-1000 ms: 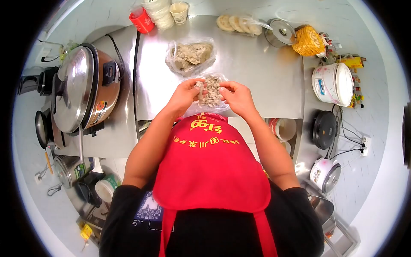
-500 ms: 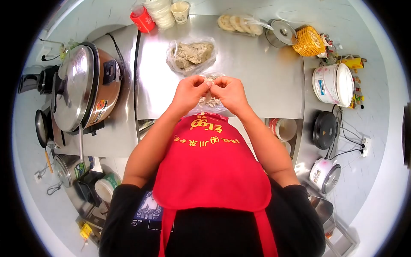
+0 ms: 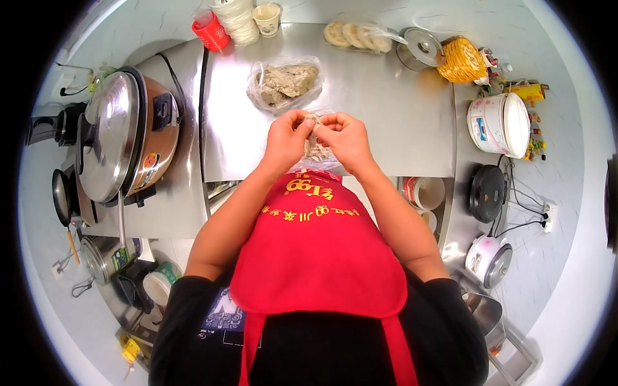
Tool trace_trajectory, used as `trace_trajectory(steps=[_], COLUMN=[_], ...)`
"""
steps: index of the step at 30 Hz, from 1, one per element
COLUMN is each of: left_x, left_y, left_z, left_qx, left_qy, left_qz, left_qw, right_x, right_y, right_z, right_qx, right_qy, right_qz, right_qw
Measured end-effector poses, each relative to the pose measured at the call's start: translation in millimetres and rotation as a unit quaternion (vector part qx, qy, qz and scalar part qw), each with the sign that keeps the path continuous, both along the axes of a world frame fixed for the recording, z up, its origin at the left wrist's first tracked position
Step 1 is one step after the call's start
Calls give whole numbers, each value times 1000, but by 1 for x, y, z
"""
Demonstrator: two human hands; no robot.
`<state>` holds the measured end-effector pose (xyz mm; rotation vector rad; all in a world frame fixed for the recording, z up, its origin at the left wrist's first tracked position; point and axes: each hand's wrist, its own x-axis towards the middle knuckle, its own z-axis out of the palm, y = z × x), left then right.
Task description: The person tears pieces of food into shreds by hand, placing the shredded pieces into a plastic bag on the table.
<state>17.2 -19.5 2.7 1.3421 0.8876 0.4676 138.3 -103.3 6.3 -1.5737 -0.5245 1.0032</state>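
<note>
My left hand [image 3: 286, 140] and my right hand [image 3: 346, 140] meet at the front of the steel worktop, fingers curled and thumbs pressed in. Between their fingertips is a small piece of pale food [image 3: 313, 119], mostly hidden; its exact kind does not show. Directly beneath, a clear plastic bag with pale, shredded-looking food [image 3: 317, 153] lies close to the counter's front edge. Farther back sits a larger clear bag holding a greyish-beige, lumpy mass of food [image 3: 286, 83], its mouth spread wide. Neither hand touches this larger bag.
The steel worktop [image 3: 399, 128] spans the middle. At its back are a red cup [image 3: 211, 33], a paper cup [image 3: 266, 19], bagged round flatbreads [image 3: 357, 36] and a lidded pot [image 3: 421, 48]. A big lidded cooker [image 3: 116, 135] stands left, a white rice cooker [image 3: 499, 125] right.
Both hands stay together over the small bag. The fingertips have parted slightly, and more of the pale food shows between and behind them. The bags have not visibly moved.
</note>
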Motion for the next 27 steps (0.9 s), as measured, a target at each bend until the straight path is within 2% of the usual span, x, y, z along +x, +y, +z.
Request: trace_trajectory(steps=[3,5,9,11,15,17,20,27], left_x=[0,0,3,2,3,4,2,-10], left_y=[3,2,3,5,1,0,7,19], left_z=[2,5,2,0,-1,0,0,7], left_qx=[-24,-24,-17,-45,-70,-123,-167,-213], left_qy=[-15,-28,-40,-61,-99,-135,-156,-167], left_qz=[5,0,22,28,60,89,108,91], left_qw=[1000,999,999,997,991,979,968,958], right_x=[1,5,2,0,1,-1,3,13], right_y=[2,5,10,12,12,12,6,-13], right_z=[11,-1,-3,-9,-3,1,-1,-23], right_qx=[-14,-15,-45,-13,-20,-5,-22,-33], right_qy=[44,-27,-69,-35,-44,1,3,-4], right_qz=[20,33,27,-1,-9,-19,-33,-23], right_qw=[999,999,996,999,999,1000,999,999])
